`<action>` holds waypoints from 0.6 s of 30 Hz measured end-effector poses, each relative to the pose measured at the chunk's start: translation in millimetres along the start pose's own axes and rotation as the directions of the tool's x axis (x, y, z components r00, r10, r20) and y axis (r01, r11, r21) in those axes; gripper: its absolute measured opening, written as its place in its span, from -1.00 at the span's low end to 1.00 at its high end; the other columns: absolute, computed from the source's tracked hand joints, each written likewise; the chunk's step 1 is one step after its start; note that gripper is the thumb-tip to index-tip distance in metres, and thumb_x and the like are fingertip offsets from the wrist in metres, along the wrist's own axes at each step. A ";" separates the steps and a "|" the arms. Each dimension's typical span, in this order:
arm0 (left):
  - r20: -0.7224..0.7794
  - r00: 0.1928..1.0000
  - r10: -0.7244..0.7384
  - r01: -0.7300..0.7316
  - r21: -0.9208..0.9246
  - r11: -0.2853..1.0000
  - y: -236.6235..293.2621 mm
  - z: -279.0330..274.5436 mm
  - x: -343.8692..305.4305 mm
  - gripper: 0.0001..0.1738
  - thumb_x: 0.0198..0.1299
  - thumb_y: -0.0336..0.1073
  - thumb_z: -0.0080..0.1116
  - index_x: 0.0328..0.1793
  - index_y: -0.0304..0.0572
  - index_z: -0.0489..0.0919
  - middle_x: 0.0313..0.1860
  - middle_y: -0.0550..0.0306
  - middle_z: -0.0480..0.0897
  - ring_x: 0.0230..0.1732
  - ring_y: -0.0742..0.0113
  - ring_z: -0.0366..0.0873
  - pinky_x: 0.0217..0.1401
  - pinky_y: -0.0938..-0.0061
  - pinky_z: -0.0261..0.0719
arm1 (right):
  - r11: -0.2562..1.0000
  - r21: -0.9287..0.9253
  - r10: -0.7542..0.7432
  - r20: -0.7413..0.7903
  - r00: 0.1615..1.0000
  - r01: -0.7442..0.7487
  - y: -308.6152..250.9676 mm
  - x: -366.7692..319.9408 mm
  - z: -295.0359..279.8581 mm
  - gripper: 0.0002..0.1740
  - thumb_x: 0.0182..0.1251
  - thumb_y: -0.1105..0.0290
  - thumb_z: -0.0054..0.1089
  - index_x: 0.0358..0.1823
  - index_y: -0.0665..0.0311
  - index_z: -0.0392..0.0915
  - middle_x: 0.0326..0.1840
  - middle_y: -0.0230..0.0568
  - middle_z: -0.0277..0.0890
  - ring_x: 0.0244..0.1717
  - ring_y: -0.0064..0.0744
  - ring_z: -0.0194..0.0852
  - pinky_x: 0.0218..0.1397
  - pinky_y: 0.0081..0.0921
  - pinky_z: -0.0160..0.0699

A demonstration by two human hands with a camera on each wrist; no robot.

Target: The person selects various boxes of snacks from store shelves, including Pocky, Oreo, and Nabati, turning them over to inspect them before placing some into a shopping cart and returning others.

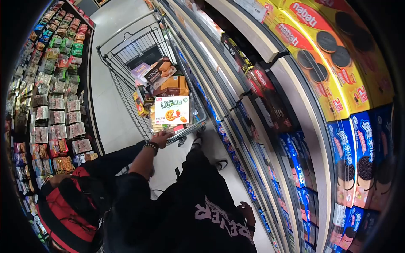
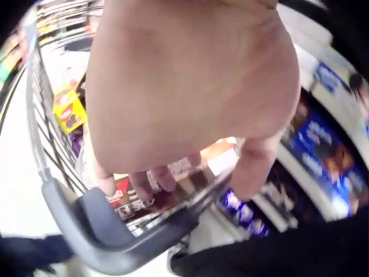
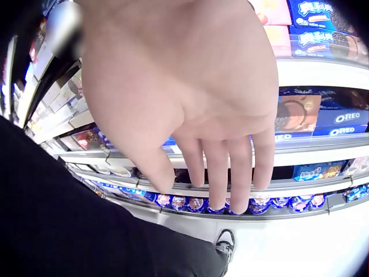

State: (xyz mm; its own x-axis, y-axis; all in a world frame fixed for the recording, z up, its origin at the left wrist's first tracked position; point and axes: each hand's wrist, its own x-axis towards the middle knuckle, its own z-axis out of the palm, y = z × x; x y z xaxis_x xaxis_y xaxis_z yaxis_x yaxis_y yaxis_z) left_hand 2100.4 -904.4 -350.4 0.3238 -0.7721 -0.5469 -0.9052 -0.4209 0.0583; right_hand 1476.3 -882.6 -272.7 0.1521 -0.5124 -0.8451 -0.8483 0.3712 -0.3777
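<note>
In the head view my left hand (image 1: 160,138) is at the near edge of the shopping cart (image 1: 116,69). The left wrist view shows the fingers of my left hand (image 2: 190,86) loosely bent above the packs, with the cart's grey handle (image 2: 127,251) uncovered below them. Inside the cart, a white fruit-pictured box (image 1: 172,110) lies on top. Behind it are a brown VINA box (image 1: 160,71), a brown-orange pack (image 1: 173,85) and a yellow box (image 2: 70,112). My right hand (image 3: 190,86) hangs by my side, fingers extended and holding nothing, before the biscuit shelves.
Shelves to the right carry yellow nabati boxes (image 1: 291,33) and blue Oreo packs (image 1: 344,147). On the left, a long rack holds small snack packs (image 1: 57,103). A person with a red-and-black backpack (image 1: 69,211) is close at my left. The aisle floor (image 1: 105,25) runs ahead.
</note>
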 end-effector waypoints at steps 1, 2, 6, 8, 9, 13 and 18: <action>0.179 0.972 0.152 -0.077 -0.368 0.927 -18.7 15.2 24.2 -0.40 0.02 -0.38 0.07 0.30 0.09 0.45 0.05 0.10 0.53 0.10 0.17 0.49 0.15 0.26 0.44 | 0.999 -0.022 -0.042 -0.095 0.995 0.040 -4.1 -0.7 -1.3 -0.57 0.20 0.22 0.28 0.07 0.22 0.56 -0.10 -0.11 0.67 -0.11 -0.13 0.67 -0.03 -0.32 0.60; 0.284 0.892 0.352 -0.066 -0.690 0.721 -35.5 27.5 53.8 -0.39 0.01 -0.39 0.02 0.31 -0.07 0.42 -0.02 0.10 0.55 0.06 0.25 0.49 0.03 0.32 0.52 | 0.996 -0.047 -0.084 -0.190 0.978 0.076 -11.7 -1.6 -1.3 -0.60 0.20 0.25 0.27 0.05 0.21 0.58 -0.14 -0.11 0.68 -0.14 -0.16 0.68 -0.07 -0.35 0.60; 0.094 0.973 0.212 -0.157 -0.404 0.901 -22.6 -25.1 41.1 -0.56 0.03 -0.12 0.21 0.05 -0.06 0.53 0.05 -0.12 0.56 0.10 0.01 0.53 0.07 0.14 0.55 | 0.990 0.079 -0.094 -0.253 0.963 0.117 -41.0 -1.2 8.1 -0.69 0.22 0.35 0.19 0.00 0.22 0.60 -0.15 -0.13 0.68 -0.16 -0.22 0.67 -0.12 -0.42 0.56; 0.104 0.968 0.229 -0.211 -0.155 0.965 -19.5 -6.6 40.3 -0.29 -0.04 0.07 0.35 0.26 0.12 0.41 0.13 -0.07 0.49 0.16 -0.10 0.49 0.11 0.04 0.54 | 0.987 0.063 -0.126 -0.257 0.958 0.147 -71.5 4.0 18.8 -0.69 0.24 0.36 0.17 0.01 0.23 0.59 -0.11 -0.11 0.67 -0.11 -0.23 0.66 -0.07 -0.43 0.56; 0.125 0.975 0.186 -0.172 -0.111 0.979 -10.7 -10.9 39.1 -0.28 -0.05 0.02 0.36 0.27 0.12 0.39 0.15 -0.05 0.48 0.16 -0.09 0.49 0.10 0.04 0.55 | 0.981 0.053 -0.164 -0.260 0.951 0.184 -86.7 7.0 22.6 -0.69 0.26 0.37 0.15 0.02 0.25 0.59 -0.06 -0.10 0.65 -0.06 -0.24 0.65 -0.02 -0.43 0.56; 0.104 0.979 0.174 -0.155 -0.163 0.974 -6.8 -2.5 46.7 -0.37 -0.15 -0.15 0.36 0.13 -0.02 0.46 0.07 -0.06 0.54 0.12 -0.07 0.53 0.02 0.08 0.58 | 0.984 0.082 -0.137 -0.223 0.965 0.159 -161.6 5.7 37.2 -0.63 0.30 0.34 0.18 0.10 0.32 0.52 -0.07 -0.10 0.65 -0.06 -0.27 0.66 -0.02 -0.44 0.58; 0.228 0.898 0.376 -0.021 -0.832 0.555 -51.3 -64.9 64.1 -0.62 -0.10 -0.34 0.12 -0.07 -0.21 0.59 -0.31 0.07 0.61 -0.21 0.25 0.61 -0.09 0.38 0.58 | 0.984 0.141 -0.073 -0.235 0.969 0.108 -211.5 0.9 47.2 -0.57 0.31 0.34 0.19 0.19 0.29 0.46 -0.07 -0.08 0.64 -0.12 -0.21 0.68 -0.06 -0.35 0.62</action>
State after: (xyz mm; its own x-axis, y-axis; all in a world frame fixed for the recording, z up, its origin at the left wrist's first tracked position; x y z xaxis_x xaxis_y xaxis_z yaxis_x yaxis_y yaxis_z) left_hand 2185.5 -963.2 -334.3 -0.1121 -0.7430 -0.6598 -0.2799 -0.6135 0.7384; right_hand 1679.8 -925.1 -211.5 0.0899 -0.7060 -0.7025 -0.7465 0.4192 -0.5168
